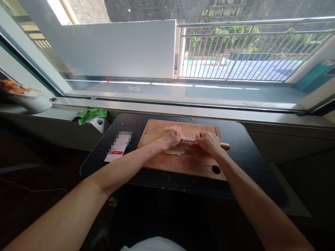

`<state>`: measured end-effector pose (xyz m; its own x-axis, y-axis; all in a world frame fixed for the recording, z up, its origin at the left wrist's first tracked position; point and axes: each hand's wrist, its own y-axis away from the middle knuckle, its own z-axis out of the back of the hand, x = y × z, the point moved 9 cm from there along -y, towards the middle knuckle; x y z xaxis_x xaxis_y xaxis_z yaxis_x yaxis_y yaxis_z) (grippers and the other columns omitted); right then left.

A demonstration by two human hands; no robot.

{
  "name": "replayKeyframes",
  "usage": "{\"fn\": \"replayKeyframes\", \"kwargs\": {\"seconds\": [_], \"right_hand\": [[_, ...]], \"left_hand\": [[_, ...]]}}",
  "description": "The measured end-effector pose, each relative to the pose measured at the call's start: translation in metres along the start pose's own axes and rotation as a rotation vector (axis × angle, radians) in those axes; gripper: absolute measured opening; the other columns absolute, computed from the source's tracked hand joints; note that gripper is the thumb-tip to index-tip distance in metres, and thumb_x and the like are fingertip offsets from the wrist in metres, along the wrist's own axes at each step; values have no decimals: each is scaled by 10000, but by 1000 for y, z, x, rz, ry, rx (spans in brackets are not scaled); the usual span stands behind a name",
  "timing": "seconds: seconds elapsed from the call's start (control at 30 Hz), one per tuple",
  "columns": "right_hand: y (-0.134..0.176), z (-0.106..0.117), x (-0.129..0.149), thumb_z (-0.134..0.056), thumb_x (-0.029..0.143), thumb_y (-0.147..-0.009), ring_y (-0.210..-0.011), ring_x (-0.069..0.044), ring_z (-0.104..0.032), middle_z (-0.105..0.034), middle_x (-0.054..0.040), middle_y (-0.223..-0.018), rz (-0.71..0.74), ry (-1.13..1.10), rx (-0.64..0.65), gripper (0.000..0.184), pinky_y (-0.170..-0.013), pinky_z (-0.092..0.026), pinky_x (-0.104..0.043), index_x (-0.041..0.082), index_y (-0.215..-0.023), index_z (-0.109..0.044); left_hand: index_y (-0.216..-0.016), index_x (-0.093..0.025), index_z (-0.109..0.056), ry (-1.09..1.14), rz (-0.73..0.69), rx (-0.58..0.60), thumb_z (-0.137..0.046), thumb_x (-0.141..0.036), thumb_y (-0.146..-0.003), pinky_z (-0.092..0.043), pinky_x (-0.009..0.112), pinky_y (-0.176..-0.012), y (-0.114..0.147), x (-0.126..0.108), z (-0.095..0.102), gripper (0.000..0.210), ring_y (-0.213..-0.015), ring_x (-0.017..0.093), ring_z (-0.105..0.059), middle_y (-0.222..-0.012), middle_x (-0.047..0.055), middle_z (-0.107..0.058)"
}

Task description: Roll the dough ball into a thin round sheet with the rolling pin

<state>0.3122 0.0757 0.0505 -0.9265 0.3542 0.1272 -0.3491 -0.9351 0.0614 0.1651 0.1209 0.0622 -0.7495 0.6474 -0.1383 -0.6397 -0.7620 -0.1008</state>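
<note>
A wooden rolling pin (225,146) with a red-and-white label lies across a flattened piece of pale dough (176,151). Both rest on a wooden cutting board (188,165) with a round hole near its front right corner. My left hand (172,136) is closed around the pin's left part, over the dough. Farther right, my right hand (208,141) grips the pin, and its rounded end sticks out beyond that hand. Part of the dough is hidden under the pin and my left hand.
The board sits on a black table (251,164) with rounded corners and scattered crumbs. Left of the board lies a blurred pink-and-white packet (119,148). A green cloth (91,114) hangs on the ledge beneath the window, near a white pot (36,101).
</note>
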Motion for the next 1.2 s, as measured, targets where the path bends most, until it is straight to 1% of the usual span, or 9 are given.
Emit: {"fn": "replayKeyframes", "kwargs": {"seconds": [0.13, 0.23, 0.47, 0.63, 0.73, 0.93, 1.07, 1.13, 1.2], "right_hand": [[9, 6, 19, -376, 288, -985, -1249, -280, -533, -655, -139, -1305, 169, 32, -109, 390, -1010, -407, -378, 181, -1148, -713], [10, 2, 23, -372, 269, -975, -1338, -288, -439, -612, -128, -1363, 237, 28, -150, 388, -1107, -338, -427, 189, -1184, -690], [-57, 5, 19, -371, 362, -979, -1388, -313, -393, -526, -164, -1459, 124, -62, -57, 486, -1145, -316, -483, 156, -1361, -591], [-15, -12, 21, -293, 380, -999, -1395, -301, -410, -529, -130, -1464, 236, -52, 22, 465, -1124, -353, -510, 222, -1299, -611], [4, -11, 19, -299, 380, -1006, -1473, -309, -317, -479, -112, -1534, 317, -3, -97, 460, -1173, -277, -562, 242, -1314, -612], [-57, 11, 0, -411, 361, -962, -1493, -358, -280, -415, -207, -1569, 108, -38, -288, 500, -1175, -255, -584, 123, -1373, -568], [-29, 1, 3, -349, 374, -977, -1464, -336, -338, -472, -174, -1533, 182, -38, -268, 504, -1156, -311, -553, 161, -1374, -575], [-7, -4, 7, -334, 374, -981, -1463, -321, -341, -502, -146, -1514, 249, -15, -278, 489, -1173, -293, -547, 196, -1356, -594], [-5, -2, 8, -341, 380, -980, -1471, -324, -325, -497, -141, -1517, 244, -9, -302, 484, -1184, -266, -555, 202, -1345, -605]], "left_hand": [[-1355, -180, -580, -8, 45, -96, -387, -330, -1015, -348, 485, -1152, 11, -6, -9, 419, -1361, 297, -482, -1431, 137, -577], [-1507, -239, -443, -5, -4, -69, -340, -391, -1027, -192, 563, -1235, 11, -10, -18, 514, -1506, 297, -297, -1613, 89, -399], [-1569, -178, -339, 62, 158, 30, -270, -424, -1035, -188, 607, -1237, -56, 21, -12, 592, -1543, 277, -228, -1651, 104, -331], [-1581, -197, -326, 81, 52, 140, -259, -456, -1035, -179, 594, -1245, -16, 3, -22, 608, -1549, 289, -223, -1665, 97, -304], [-1569, -236, -358, 67, -27, 94, -279, -459, -1034, -149, 587, -1255, -2, -7, -21, 585, -1549, 287, -222, -1658, 70, -328], [-1587, -174, -299, 79, 94, 101, -280, -441, -1038, -159, 597, -1248, -65, 17, -18, 611, -1560, 275, -183, -1671, 102, -284], [-1587, -223, -311, 104, 37, 173, -261, -478, -1034, -163, 605, -1245, -34, 6, -26, 611, -1555, 290, -204, -1667, 74, -305], [-1570, -254, -354, 94, -37, 151, -274, -488, -1028, -145, 620, -1244, -12, -4, -26, 596, -1551, 304, -210, -1652, 60, -342], [-1567, -249, -363, 77, -49, 110, -277, -493, -1024, -129, 629, -1244, -12, -5, -23, 601, -1551, 310, -204, -1650, 67, -344]]}}
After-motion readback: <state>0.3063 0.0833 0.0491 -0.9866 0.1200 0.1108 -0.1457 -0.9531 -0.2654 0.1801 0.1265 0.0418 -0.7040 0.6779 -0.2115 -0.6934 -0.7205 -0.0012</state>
